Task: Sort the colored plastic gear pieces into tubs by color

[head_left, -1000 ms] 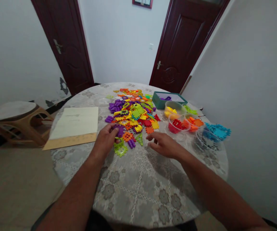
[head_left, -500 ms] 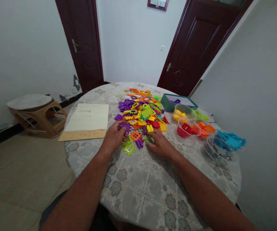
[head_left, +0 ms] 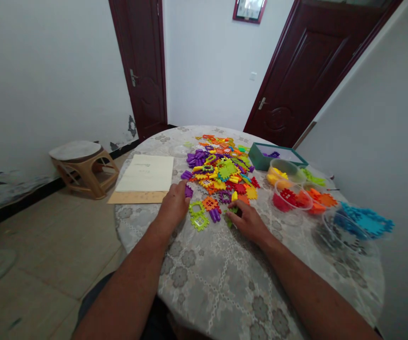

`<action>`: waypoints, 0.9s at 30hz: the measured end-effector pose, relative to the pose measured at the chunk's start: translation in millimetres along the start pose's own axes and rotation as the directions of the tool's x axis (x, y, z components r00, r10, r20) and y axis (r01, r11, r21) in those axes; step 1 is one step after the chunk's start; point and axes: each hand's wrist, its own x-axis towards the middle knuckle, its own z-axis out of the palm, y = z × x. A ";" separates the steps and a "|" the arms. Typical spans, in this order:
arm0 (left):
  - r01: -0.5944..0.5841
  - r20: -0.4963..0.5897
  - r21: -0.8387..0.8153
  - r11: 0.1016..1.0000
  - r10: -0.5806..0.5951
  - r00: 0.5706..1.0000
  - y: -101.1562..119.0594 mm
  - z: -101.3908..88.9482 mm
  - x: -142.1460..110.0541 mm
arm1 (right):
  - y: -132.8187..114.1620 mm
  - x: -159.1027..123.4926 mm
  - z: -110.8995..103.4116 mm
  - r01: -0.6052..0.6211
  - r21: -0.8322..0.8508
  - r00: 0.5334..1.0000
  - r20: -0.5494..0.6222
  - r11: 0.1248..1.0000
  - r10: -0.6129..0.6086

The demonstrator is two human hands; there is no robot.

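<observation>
A heap of coloured plastic interlocking pieces (head_left: 221,170) lies on the round table (head_left: 232,283). My left hand (head_left: 174,205) rests at the heap's near left edge, fingers curled over a purple piece (head_left: 188,191), beside lime green square pieces (head_left: 199,215). My right hand (head_left: 248,222) lies on the cloth at the heap's near edge, its fingertips pinched on a small green piece (head_left: 230,211). An orange piece (head_left: 210,203) and purple pieces (head_left: 214,215) lie between the two hands.
Clear tubs hold sorted pieces: yellow (head_left: 278,172), red (head_left: 291,197), orange (head_left: 319,198), blue (head_left: 361,219). A teal box (head_left: 276,156) stands behind them. A paper sheet on cardboard (head_left: 145,177) lies at the left. A stool (head_left: 80,165) stands on the floor.
The camera has turned left, shifting everything rightward in view. My right hand has slid left to the heap's edge and closed its fingertips on a small green piece. My left hand has stayed on the purple piece.
</observation>
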 end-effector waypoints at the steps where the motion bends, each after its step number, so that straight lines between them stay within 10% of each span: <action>1: 0.019 0.003 0.053 0.998 -0.019 1.000 2.9 -2.6 -2.3 | 0.3 -0.1 2.8 0.006 0.025 0.999 -0.043 1.000 -0.005; 5: 0.052 -0.019 0.232 0.971 -0.049 0.999 18.4 -17.4 -14.4 | -0.5 -0.4 10.6 0.048 0.066 0.991 -0.128 0.997 -0.039; 11: -0.137 0.233 0.239 0.961 0.080 0.969 28.8 -19.8 -30.1 | -2.7 0.1 12.4 0.045 0.067 0.994 -0.099 0.997 -0.038; 27: -0.054 0.381 0.136 0.989 -0.002 0.924 41.6 -19.5 -44.1 | -1.1 1.0 14.1 0.066 0.033 0.995 -0.083 0.997 -0.063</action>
